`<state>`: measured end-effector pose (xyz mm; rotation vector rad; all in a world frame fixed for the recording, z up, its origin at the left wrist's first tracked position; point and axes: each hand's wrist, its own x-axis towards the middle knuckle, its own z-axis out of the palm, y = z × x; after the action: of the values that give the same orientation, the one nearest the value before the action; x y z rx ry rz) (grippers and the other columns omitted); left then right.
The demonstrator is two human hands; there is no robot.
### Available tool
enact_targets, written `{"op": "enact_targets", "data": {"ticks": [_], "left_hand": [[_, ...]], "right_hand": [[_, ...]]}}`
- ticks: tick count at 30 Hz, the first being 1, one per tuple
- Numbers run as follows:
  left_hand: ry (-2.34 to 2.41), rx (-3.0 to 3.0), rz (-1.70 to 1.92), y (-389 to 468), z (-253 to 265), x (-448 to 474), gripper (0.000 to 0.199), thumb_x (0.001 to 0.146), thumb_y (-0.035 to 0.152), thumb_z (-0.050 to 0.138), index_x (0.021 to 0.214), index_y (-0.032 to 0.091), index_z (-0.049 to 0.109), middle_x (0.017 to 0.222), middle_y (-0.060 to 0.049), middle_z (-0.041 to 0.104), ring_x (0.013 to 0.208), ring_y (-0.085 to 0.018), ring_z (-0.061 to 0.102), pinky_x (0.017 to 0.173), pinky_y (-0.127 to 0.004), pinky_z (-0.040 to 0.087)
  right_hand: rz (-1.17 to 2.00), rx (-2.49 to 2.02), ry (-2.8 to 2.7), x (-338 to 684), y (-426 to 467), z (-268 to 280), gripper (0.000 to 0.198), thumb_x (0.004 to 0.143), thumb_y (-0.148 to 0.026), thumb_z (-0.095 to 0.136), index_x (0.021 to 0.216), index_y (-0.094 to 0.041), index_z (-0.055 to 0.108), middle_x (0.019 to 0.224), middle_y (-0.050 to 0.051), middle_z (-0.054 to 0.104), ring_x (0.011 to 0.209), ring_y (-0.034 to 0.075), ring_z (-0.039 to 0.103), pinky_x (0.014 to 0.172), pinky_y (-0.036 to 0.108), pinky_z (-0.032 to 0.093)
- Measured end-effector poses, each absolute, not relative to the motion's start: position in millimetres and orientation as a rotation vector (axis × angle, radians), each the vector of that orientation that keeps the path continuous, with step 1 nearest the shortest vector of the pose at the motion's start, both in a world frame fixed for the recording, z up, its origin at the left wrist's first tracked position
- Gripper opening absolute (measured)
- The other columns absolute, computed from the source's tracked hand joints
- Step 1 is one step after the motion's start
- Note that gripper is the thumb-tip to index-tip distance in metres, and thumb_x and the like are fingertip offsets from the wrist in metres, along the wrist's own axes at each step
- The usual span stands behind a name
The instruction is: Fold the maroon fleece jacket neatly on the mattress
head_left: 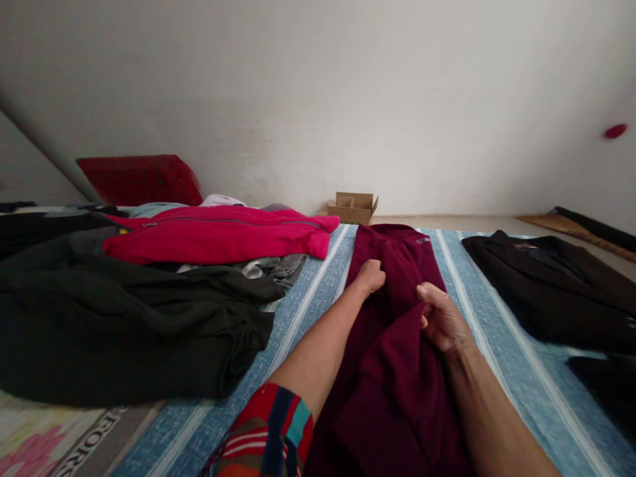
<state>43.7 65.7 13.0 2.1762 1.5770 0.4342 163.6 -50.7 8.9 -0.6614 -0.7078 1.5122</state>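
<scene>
Hands clamp a maroon garment (392, 344) lying lengthwise near-to-far on the striped sheet (318, 291): left hand (371, 275) farther up, right hand (442, 321) nearer, pinching a fold.

I'm seeing my left arm wearing a short striped sleeve (271, 430) in red, navy, teal and white; my right forearm is showing bare.

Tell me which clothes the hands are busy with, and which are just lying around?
In use:
- maroon garment, gripped by the left hand and the right hand

Lying about:
- pink jacket
- dark clothes pile
- black garment
- red pillow
- cardboard box
- striped blue sheet
</scene>
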Motion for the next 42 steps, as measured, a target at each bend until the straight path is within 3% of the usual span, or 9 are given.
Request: {"op": "enact_targets", "data": {"ticks": [4, 8, 11, 17, 21, 29, 33, 39, 42], "left_hand": [[1.507, 2.366, 0.321, 68.7, 22.5, 35.0, 0.017, 0.071, 0.010, 0.059, 0.085, 0.014, 0.068, 0.088, -0.009, 0.068, 0.090, -0.022, 0.061, 0.075, -0.026, 0.047], [1.579, 2.513, 0.349, 60.9, 15.2, 31.4, 0.028, 0.085, 0.011, 0.038, 0.100, 0.014, 0.062, 0.113, -0.015, 0.058, 0.112, -0.027, 0.050, 0.092, -0.038, 0.040], [1.636, 2.557, 0.351, 55.4, 4.4, 31.8, 0.035, 0.088, 0.008, 0.027, 0.107, 0.011, 0.056, 0.117, -0.017, 0.053, 0.113, -0.029, 0.047, 0.093, -0.043, 0.040], [1.670, 2.578, 0.313, 54.2, -3.8, 31.2, 0.035, 0.088, 0.007, 0.026, 0.114, 0.011, 0.049, 0.118, -0.016, 0.053, 0.110, -0.026, 0.050, 0.091, -0.039, 0.041], [1.628, 2.574, 0.256, 55.1, -7.0, 28.6, 0.036, 0.088, 0.011, 0.030, 0.120, 0.014, 0.046, 0.124, -0.013, 0.053, 0.119, -0.022, 0.045, 0.098, -0.037, 0.036], [1.616, 2.511, 0.054, 64.1, -13.9, 31.7, 0.051, 0.092, 0.025, 0.026, 0.141, 0.014, 0.025, 0.151, -0.012, 0.025, 0.139, -0.025, 0.017, 0.110, -0.048, 0.017], [1.598, 2.509, -0.022, 67.8, -7.7, 32.7, 0.050, 0.092, 0.029, 0.027, 0.140, 0.013, 0.026, 0.150, -0.014, 0.026, 0.139, -0.026, 0.019, 0.108, -0.049, 0.021], [1.439, 2.591, -0.101, 66.7, 12.8, 19.5, 0.043, 0.091, 0.038, 0.033, 0.126, 0.013, 0.043, 0.133, -0.014, 0.048, 0.124, -0.025, 0.043, 0.100, -0.041, 0.036], [1.363, 2.649, -0.082, 55.5, 12.1, 14.3, 0.047, 0.091, 0.037, 0.036, 0.132, 0.014, 0.037, 0.139, -0.013, 0.041, 0.129, -0.024, 0.037, 0.104, -0.040, 0.032]], "right_hand": [[1.513, -0.659, -0.698, 163.9, -49.9, 7.4, 0.036, 0.063, -0.026, 0.074, 0.055, -0.020, 0.040, 0.038, -0.008, 0.049, 0.027, 0.007, 0.043, 0.029, 0.014, 0.033], [1.518, -0.653, -0.735, 163.9, -49.8, 7.6, 0.036, 0.065, -0.027, 0.073, 0.054, -0.020, 0.039, 0.038, -0.007, 0.050, 0.028, 0.007, 0.043, 0.030, 0.015, 0.033], [1.521, -0.650, -0.744, 163.9, -49.4, 7.6, 0.034, 0.066, -0.028, 0.073, 0.055, -0.020, 0.041, 0.038, -0.006, 0.050, 0.028, 0.007, 0.043, 0.031, 0.015, 0.034], [1.515, -0.686, -0.756, 164.9, -49.5, 6.6, 0.034, 0.065, -0.029, 0.073, 0.055, -0.020, 0.042, 0.038, -0.005, 0.051, 0.029, 0.008, 0.043, 0.031, 0.016, 0.034], [1.508, -0.705, -0.771, 165.3, -49.9, 6.7, 0.033, 0.065, -0.031, 0.073, 0.055, -0.020, 0.043, 0.039, -0.005, 0.052, 0.029, 0.008, 0.043, 0.032, 0.016, 0.033], [1.494, -0.733, -0.764, 166.1, -50.6, 7.1, 0.034, 0.064, -0.029, 0.074, 0.055, -0.020, 0.042, 0.040, -0.006, 0.050, 0.029, 0.007, 0.043, 0.031, 0.016, 0.033], [1.499, -0.735, -0.743, 166.2, -51.5, 5.3, 0.034, 0.061, -0.028, 0.075, 0.054, -0.020, 0.043, 0.039, -0.006, 0.050, 0.029, 0.008, 0.043, 0.031, 0.016, 0.032], [1.521, -0.726, -0.759, 167.8, -50.8, 0.7, 0.032, 0.064, -0.029, 0.074, 0.055, -0.019, 0.046, 0.038, -0.004, 0.052, 0.030, 0.008, 0.044, 0.033, 0.016, 0.034], [1.519, -0.744, -0.765, 168.1, -50.7, 1.2, 0.032, 0.063, -0.030, 0.075, 0.055, -0.020, 0.046, 0.039, -0.004, 0.052, 0.030, 0.008, 0.044, 0.032, 0.016, 0.033]]}}
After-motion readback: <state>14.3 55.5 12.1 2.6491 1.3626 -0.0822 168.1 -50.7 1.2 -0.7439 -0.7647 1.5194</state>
